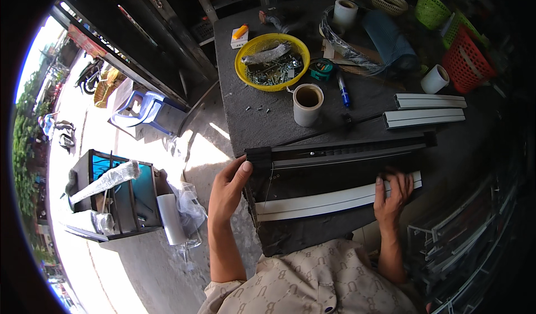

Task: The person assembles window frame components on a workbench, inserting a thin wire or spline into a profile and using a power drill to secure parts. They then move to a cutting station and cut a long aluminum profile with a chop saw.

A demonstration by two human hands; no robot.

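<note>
Head view: right fingers (397, 187) clamped on white strip (321, 201), tips shadowed; left fingers (229, 171) at dark rail (346, 155), grip unclear

The long strip (324, 199) was white with a thin dark line running along it, while the long bar (357, 153) was black — close to the charcoal of the bench (237, 116). The shirt (312, 283) was beige, patterned all over with darker letter shapes and dashed lines. Bright yellow coloured the round basket (242, 73); the tape measure (321, 69) was teal and black, the marker (344, 92) blue and white. The tapered basket (468, 54) was red — the plastic chair (148, 108), pale blue.
</note>
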